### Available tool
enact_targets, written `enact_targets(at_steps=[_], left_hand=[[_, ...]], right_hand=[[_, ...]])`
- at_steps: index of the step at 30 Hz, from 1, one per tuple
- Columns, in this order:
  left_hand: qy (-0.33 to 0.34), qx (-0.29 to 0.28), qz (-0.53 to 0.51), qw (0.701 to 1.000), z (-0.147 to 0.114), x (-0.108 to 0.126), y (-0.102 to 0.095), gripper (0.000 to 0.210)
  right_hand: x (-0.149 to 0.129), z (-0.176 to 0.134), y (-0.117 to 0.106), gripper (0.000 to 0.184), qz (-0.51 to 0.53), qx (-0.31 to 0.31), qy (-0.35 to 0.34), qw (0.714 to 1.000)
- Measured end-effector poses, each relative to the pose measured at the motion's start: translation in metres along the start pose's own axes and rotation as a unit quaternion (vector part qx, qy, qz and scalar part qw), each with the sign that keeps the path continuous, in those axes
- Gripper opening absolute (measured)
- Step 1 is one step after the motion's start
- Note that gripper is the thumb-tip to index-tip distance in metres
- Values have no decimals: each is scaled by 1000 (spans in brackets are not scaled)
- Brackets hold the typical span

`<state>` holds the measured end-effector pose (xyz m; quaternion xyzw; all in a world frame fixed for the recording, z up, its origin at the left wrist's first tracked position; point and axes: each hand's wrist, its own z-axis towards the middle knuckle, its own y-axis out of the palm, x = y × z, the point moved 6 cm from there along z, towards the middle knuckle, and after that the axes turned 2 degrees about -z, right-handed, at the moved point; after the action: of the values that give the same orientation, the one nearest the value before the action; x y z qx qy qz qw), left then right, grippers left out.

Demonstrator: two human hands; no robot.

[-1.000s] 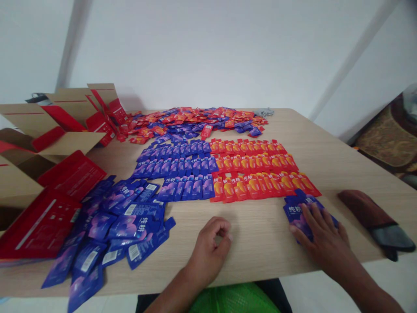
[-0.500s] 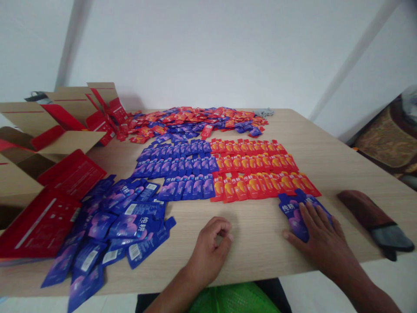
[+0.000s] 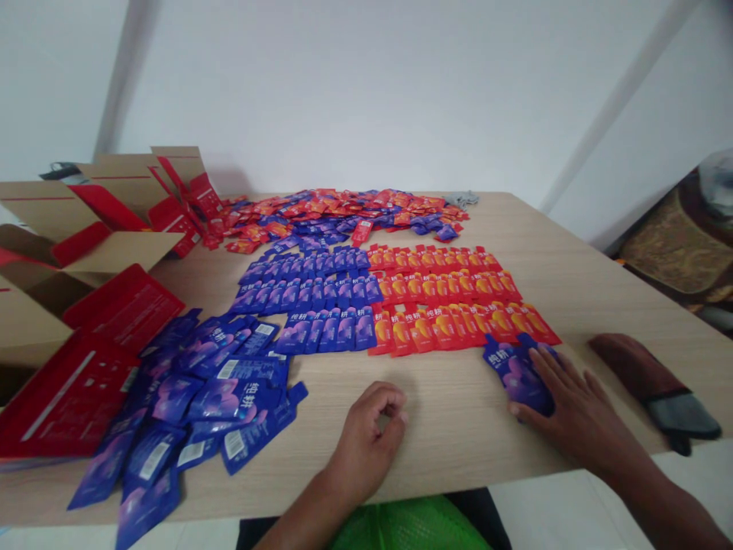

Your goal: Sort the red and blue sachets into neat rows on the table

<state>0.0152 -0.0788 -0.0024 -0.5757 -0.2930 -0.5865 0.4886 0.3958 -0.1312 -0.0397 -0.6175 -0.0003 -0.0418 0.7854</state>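
My right hand (image 3: 573, 397) lies flat with fingers outstretched, its fingertips over the right side of a couple of blue pouches (image 3: 518, 376) that overlap on the table. My left hand (image 3: 372, 439) rests on the tabletop in a loose curl, thumb near the index finger, and nothing shows inside it. Ahead of it, blue pouches (image 3: 326, 330) lie face up in overlapping rows. Orange-red pouches (image 3: 452, 327) continue those rows to the right. Left of my left hand spreads a loose heap of blue pouches (image 3: 223, 401), some with barcodes up.
Open red and brown cardboard boxes (image 3: 123, 252) stand along the left side. A mixed pile of red and blue pouches (image 3: 343, 205) runs along the back near the wall. On the right lies a dark brown and grey case (image 3: 653, 386), close to the table's (image 3: 458, 443) front edge.
My right hand has drawn back a little to the right, so more of the blue pouches under it shows. My left hand stays in place.
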Motion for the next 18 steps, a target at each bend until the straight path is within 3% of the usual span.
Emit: enact_targets(at_steps=[5, 9, 14, 18], left_hand=[[1, 0, 3, 1000, 0, 0, 0, 12], [-5, 0, 0, 1000, 0, -1, 0, 10], [-4, 3, -7, 1000, 0, -1, 0, 10], [-7, 5, -7, 1000, 0, -3, 0, 10]], right_hand=[[5, -2, 6, 94, -4, 23, 45, 999], [-2, -2, -5, 91, -13, 46, 90, 995], [-18, -2, -26, 70, 4, 93, 84, 992], [-26, -6, -29, 70, 27, 128, 87, 988]])
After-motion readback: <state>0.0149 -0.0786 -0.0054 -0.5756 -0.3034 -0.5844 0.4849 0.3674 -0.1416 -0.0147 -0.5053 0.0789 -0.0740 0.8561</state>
